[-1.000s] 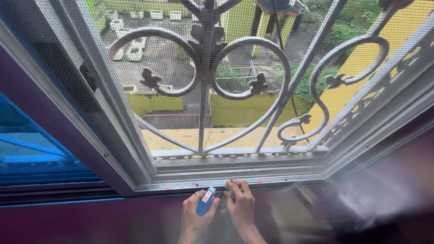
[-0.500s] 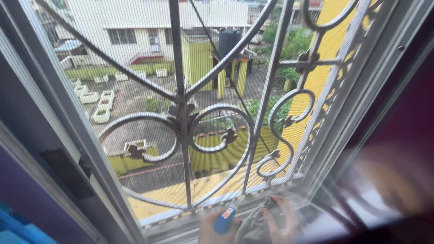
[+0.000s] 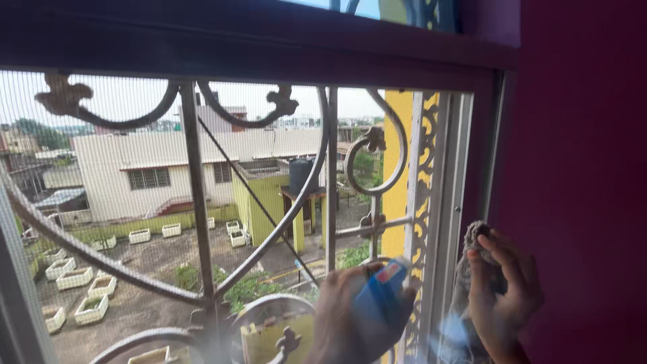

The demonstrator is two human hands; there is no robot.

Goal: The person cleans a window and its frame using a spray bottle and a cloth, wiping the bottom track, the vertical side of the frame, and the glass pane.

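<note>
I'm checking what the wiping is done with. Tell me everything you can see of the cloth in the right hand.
The cloth is a grey, soft-looking rag, bunched up and hanging down from the right hand. The fingers pinch its top end, which pokes out above them. It lies against the window frame beside the magenta wall. Its lower end is blurred.

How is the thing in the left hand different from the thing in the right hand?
The left hand holds a blue bottle with a red and white label; the right hand holds a grey cloth. The bottle is stiff and keeps a smooth, boxy shape, while the cloth is soft and crumpled, hanging down from the hand. The bottle is in front of the window mesh; the cloth is at the window's right frame. Both are held up near the window's right side.
</note>
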